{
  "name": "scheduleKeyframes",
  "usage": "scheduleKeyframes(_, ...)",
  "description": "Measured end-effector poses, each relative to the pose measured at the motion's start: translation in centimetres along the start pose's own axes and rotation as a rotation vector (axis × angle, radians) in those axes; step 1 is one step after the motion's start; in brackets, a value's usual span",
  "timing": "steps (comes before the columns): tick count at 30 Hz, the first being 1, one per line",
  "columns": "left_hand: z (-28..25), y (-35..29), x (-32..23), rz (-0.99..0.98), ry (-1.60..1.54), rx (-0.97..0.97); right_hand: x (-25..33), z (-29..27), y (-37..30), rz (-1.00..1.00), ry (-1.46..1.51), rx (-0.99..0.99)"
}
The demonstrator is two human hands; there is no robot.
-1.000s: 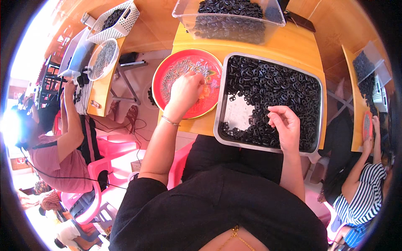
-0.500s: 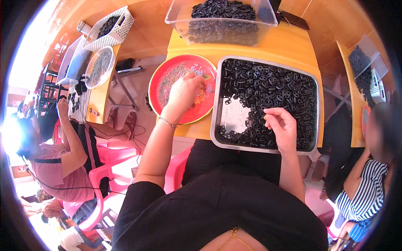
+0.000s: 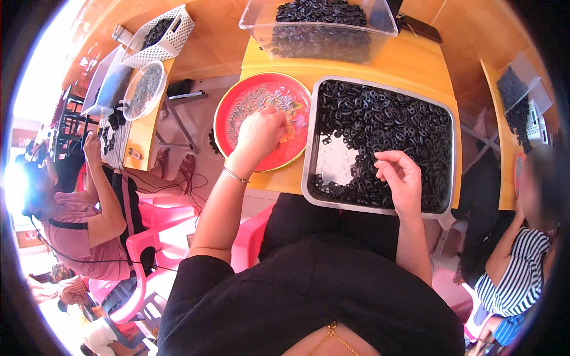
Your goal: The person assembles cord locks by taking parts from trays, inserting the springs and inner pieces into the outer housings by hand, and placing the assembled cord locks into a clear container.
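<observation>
My left hand (image 3: 261, 135) is closed, fingers curled down over a round red dish (image 3: 228, 110) with a yellow rim. Many small, thin silvery pieces (image 3: 256, 98) lie scattered in that dish, and whatever the fingertips grip is hidden beneath the hand. On the right, a rectangular metal tray (image 3: 356, 206) holds a thick layer of small black plastic pieces (image 3: 380, 113) with holes in them. Above its near part, my right hand (image 3: 402, 181) is closed, thumb and fingertips pressed together. Anything in that pinch is too small to make out.
A clear plastic bin (image 3: 320, 44) of black pieces stands at the table's far edge. To the left, another table carries a white perforated basket (image 3: 157, 53) and a clear round tub (image 3: 144, 92). People sit at both sides, near pink chairs (image 3: 142, 240).
The view has shifted slightly. My left hand sits a little nearer to me over the dish, fingers still curled. My right hand keeps its pinch in nearly the same place.
</observation>
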State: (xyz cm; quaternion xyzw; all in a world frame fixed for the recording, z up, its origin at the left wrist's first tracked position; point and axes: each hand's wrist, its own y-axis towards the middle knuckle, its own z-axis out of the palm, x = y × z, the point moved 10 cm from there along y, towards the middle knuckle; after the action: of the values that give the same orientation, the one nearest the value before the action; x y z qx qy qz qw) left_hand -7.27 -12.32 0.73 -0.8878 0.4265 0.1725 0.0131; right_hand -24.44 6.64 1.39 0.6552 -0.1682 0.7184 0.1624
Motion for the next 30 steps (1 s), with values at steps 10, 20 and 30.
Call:
scheduleKeyframes(10,-0.7,-0.2,0.5,-0.066,-0.089,-0.06,0.6,-0.2,0.2,-0.019,-0.085,-0.002)
scheduleKeyframes(20,-0.8,-0.8,0.5,-0.093,-0.113,-0.067,1.3,9.3,4.4,-0.411,-0.936,0.409)
scheduleKeyframes(30,-2.0,-1.9,0.4,0.007,-0.131,-0.14,-2.5,12.0,6.0,-0.454,-1.246,0.479)
